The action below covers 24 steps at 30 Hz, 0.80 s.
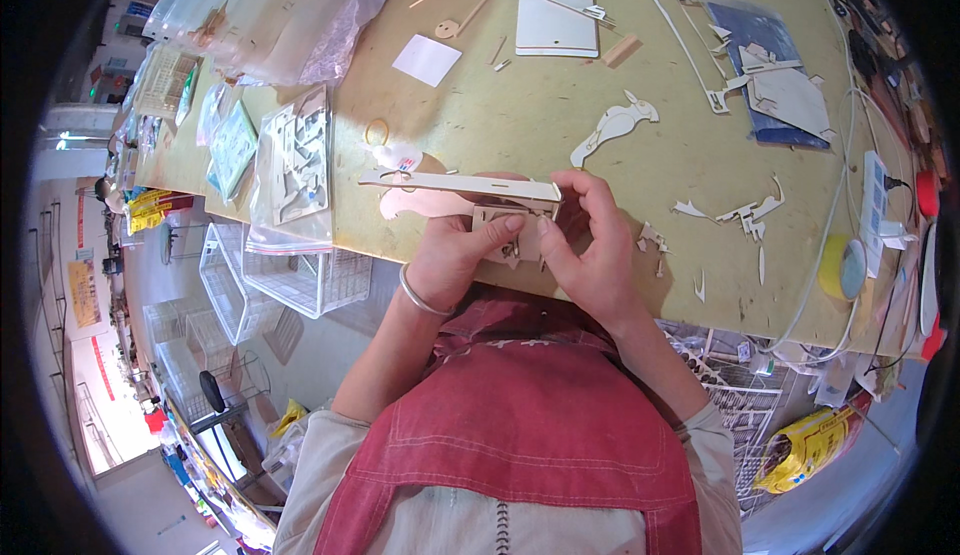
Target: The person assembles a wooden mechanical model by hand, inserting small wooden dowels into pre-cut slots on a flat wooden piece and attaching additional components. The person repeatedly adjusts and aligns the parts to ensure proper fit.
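Note:
Above the table's near edge, both hands grip a partly joined plywood assembly (457, 182). It has a long slotted strip on top and a flat box-like part below. My left hand (454, 255) clasps its lower left side, thumb lying across the box part. At the right end, my right hand (596, 247) pinches the assembly between thumb and fingers. Fingers hide some of the joints. Just behind the strip lies a small white bottle (397, 156) with a yellowish ring (376, 132) beside it. Farther right rests an animal-shaped plywood piece (616, 124).
Cut wood scraps (750, 214) lie on the right, near a yellow tape roll (841, 266), a power strip (874, 210) and white cables. A bagged plywood sheet (302, 154) lies left. Behind are a white square board (556, 26) and a blue packet (757, 30). White wire baskets (300, 277) stand below the table edge.

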### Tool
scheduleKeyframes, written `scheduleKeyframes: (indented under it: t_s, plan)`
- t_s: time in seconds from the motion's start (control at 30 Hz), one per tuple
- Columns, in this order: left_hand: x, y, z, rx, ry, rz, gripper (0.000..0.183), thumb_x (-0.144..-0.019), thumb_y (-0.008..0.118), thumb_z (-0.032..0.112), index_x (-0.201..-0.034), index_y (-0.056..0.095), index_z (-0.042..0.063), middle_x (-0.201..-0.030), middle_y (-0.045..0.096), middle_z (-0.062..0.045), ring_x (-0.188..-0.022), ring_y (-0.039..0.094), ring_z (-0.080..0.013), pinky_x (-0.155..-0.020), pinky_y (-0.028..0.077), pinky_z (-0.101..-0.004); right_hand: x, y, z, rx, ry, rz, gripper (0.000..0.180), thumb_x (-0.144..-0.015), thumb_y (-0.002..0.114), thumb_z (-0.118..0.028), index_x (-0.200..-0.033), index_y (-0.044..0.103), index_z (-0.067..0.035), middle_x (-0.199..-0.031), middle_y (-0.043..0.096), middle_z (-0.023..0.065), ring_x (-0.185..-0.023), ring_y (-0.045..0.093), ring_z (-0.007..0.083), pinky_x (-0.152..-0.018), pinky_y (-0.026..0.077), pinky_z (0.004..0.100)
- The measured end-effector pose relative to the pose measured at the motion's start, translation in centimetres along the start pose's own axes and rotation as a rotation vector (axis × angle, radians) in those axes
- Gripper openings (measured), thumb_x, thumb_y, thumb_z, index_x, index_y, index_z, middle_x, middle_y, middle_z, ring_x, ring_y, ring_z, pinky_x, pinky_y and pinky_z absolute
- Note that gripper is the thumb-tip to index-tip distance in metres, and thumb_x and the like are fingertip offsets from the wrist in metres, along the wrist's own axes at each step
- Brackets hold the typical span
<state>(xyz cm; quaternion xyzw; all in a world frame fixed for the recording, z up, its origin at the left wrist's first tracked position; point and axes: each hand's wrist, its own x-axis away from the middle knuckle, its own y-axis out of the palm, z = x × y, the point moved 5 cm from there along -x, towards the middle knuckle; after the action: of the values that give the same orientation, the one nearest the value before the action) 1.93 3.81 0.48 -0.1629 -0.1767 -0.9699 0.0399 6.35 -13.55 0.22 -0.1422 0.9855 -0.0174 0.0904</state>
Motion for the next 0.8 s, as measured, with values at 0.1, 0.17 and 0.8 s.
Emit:
scheduleKeyframes:
  t_s: [0.1,0.17,0.8]
  plan:
    - [0.04,0.09,0.07,0.013,-0.024,0.012,0.047,-0.099,0.078,0.008,-0.143,0.062,0.003,-0.126,0.075,-0.007,-0.112,0.071,-0.0168,-0.093,0.059,-0.0309,0.01,-0.11,-0.02,-0.030,0.027,-0.008,0.044,-0.091,0.074,-0.005,-0.133,0.060,0.000,-0.108,0.071,0.0158,-0.092,0.073,0.0250,-0.083,0.059,0.0378]
    - [0.09,0.14,0.13,0.008,-0.031,0.016,0.046,-0.099,0.077,0.007,-0.142,0.062,0.003,-0.127,0.075,-0.007,-0.113,0.071,-0.0169,-0.094,0.059,-0.0314,-0.01,-0.16,-0.11,-0.037,0.030,-0.006,0.044,-0.091,0.074,-0.005,-0.133,0.060,0.000,-0.108,0.071,0.0155,-0.092,0.073,0.0244,-0.083,0.059,0.0374]
    - [0.33,-0.48,-0.03,0.060,-0.014,0.050,0.044,-0.099,0.077,0.006,-0.139,0.061,-0.001,-0.125,0.074,-0.011,-0.113,0.072,-0.0208,-0.099,0.058,-0.0371,0.18,-0.06,-0.12,-0.078,-0.016,0.029,0.043,-0.093,0.077,-0.006,-0.133,0.061,-0.002,-0.103,0.071,0.0083,-0.086,0.069,0.0148,-0.076,0.057,0.0311]
